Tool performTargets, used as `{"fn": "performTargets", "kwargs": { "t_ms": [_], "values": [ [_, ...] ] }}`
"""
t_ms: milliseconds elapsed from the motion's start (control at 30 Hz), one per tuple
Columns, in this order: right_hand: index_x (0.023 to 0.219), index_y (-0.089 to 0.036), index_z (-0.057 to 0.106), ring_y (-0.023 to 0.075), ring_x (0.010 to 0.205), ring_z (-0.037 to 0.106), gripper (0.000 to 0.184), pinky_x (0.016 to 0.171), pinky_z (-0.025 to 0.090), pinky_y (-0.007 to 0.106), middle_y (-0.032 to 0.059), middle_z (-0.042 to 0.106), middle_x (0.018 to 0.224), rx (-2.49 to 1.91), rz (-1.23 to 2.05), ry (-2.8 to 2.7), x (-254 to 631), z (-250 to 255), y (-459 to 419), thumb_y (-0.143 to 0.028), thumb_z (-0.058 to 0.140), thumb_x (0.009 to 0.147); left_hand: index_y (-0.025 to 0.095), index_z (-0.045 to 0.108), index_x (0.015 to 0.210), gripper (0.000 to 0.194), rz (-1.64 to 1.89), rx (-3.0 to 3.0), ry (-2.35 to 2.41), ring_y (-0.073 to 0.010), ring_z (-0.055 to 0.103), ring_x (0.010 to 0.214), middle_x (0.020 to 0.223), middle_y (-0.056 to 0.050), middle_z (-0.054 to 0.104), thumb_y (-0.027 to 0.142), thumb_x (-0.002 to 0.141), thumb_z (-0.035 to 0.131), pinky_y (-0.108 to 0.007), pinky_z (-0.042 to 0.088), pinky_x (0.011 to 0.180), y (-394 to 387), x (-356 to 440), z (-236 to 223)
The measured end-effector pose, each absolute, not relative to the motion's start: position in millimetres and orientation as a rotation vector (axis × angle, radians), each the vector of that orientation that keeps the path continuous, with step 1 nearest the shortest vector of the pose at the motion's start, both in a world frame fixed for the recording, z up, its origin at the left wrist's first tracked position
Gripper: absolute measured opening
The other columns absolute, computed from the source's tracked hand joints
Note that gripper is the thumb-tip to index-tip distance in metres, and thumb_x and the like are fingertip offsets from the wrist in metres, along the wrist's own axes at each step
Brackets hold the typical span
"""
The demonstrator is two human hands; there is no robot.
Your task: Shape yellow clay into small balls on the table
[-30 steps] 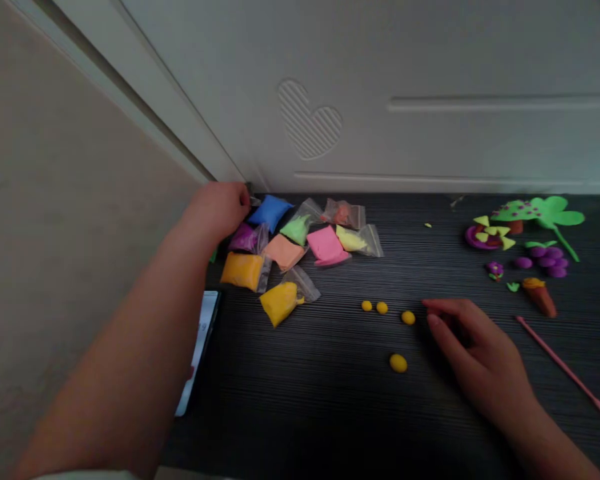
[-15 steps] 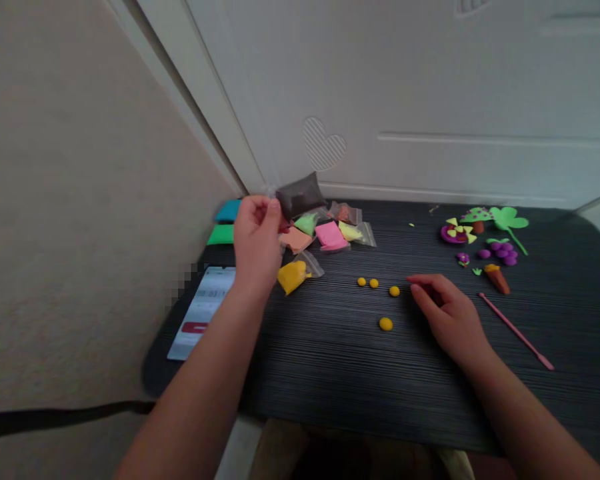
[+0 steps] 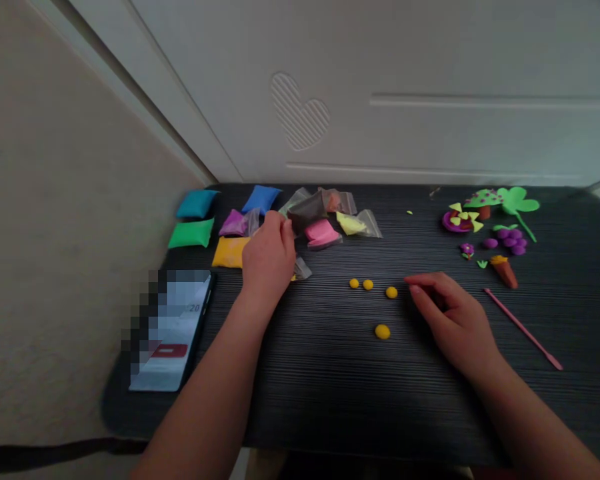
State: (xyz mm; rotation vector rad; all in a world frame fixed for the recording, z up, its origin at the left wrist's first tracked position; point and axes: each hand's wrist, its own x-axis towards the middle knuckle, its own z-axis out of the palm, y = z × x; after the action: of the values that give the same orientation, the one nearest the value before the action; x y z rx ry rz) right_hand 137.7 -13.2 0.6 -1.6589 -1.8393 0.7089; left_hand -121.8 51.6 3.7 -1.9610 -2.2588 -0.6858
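Observation:
My left hand (image 3: 269, 257) pinches a small clear bag of dark brown clay (image 3: 307, 208) over a pile of clay bags: blue (image 3: 261, 198), teal (image 3: 196, 203), green (image 3: 191, 233), purple (image 3: 235, 223), orange (image 3: 229, 252), pink (image 3: 321, 231), pale yellow (image 3: 353, 223). My right hand (image 3: 450, 317) rests on the dark table (image 3: 340, 387), fingers loosely curled and empty, its fingertips near several small yellow clay balls (image 3: 391, 292), with one larger ball (image 3: 383, 331) closer to me.
A phone (image 3: 173, 330) lies at the table's left front. At the right back sit clay figures: a green plant (image 3: 517, 203), purple grapes (image 3: 507, 241), an orange cone (image 3: 503, 269). A pink stick tool (image 3: 523, 328) lies to the right. A white panel stands behind.
My left hand reached to the far left corner, lifted out the dark brown bag, and has brought it down over the pile. The right hand stayed put.

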Motion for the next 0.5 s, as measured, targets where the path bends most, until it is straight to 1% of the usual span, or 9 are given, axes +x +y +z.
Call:
{"fn": "performTargets", "kwargs": {
  "t_ms": [133,200,300,400,467,500],
  "values": [
    [0.096,-0.027,0.059,0.0145,0.075,0.054,0.017,0.066,0.042,0.028,0.0002,0.060,0.089,-1.651,0.672,-1.869,137.2,2.4,-13.4,-0.032,0.048,0.084,0.021,0.049,0.087,0.017,-0.744,-1.983,-2.231,-0.0193,0.057,0.065,0.069,-0.002,0.056,0.033,0.086,0.036,-0.028,0.039,0.061,51.4,-124.1,1.0],
    [0.096,-0.027,0.059,0.0156,0.078,0.055,0.017,0.067,0.042,0.029,0.0009,0.060,0.090,-1.653,0.665,-1.860,137.0,2.8,-13.6,-0.032,0.048,0.084,0.021,0.050,0.086,0.016,-0.828,-1.989,-2.203,-0.0179,0.056,0.066,0.070,-0.001,0.056,0.032,0.086,0.038,-0.028,0.040,0.062,49.6,-124.6,-0.1],
    [0.095,-0.028,0.059,0.0158,0.078,0.056,0.016,0.066,0.043,0.030,0.0009,0.060,0.088,-1.667,0.650,-1.848,136.8,2.8,-14.2,-0.031,0.048,0.084,0.020,0.055,0.085,0.019,-0.985,-1.974,-2.099,-0.0171,0.057,0.076,0.077,-0.002,0.059,0.031,0.086,0.039,-0.028,0.041,0.070,43.4,-124.6,1.2],
    [0.095,-0.029,0.059,0.0150,0.076,0.056,0.015,0.065,0.042,0.029,0.0000,0.060,0.087,-1.685,0.632,-1.835,136.8,2.8,-14.4,-0.029,0.049,0.084,0.018,0.060,0.087,0.022,-1.095,-1.912,-2.000,-0.0179,0.056,0.085,0.085,-0.004,0.061,0.031,0.086,0.042,-0.032,0.040,0.079,36.1,-126.3,7.3],
    [0.094,-0.029,0.059,0.0148,0.075,0.056,0.015,0.064,0.042,0.029,-0.0001,0.060,0.086,-1.686,0.636,-1.832,136.9,2.9,-14.0,-0.029,0.049,0.084,0.018,0.061,0.089,0.021,-1.286,-1.820,-2.040,-0.0162,0.055,0.087,0.085,-0.002,0.060,0.030,0.086,0.044,-0.032,0.040,0.082,34.3,-129.9,11.9],
    [0.094,-0.029,0.059,0.0151,0.075,0.056,0.014,0.064,0.041,0.029,0.0000,0.060,0.085,-1.678,0.640,-1.834,137.0,3.0,-13.7,-0.029,0.049,0.084,0.018,0.061,0.089,0.021,-1.436,-1.783,-2.104,-0.0145,0.055,0.084,0.083,-0.001,0.059,0.031,0.085,0.045,-0.032,0.041,0.080,35.0,-132.5,13.5]
  ]
}}
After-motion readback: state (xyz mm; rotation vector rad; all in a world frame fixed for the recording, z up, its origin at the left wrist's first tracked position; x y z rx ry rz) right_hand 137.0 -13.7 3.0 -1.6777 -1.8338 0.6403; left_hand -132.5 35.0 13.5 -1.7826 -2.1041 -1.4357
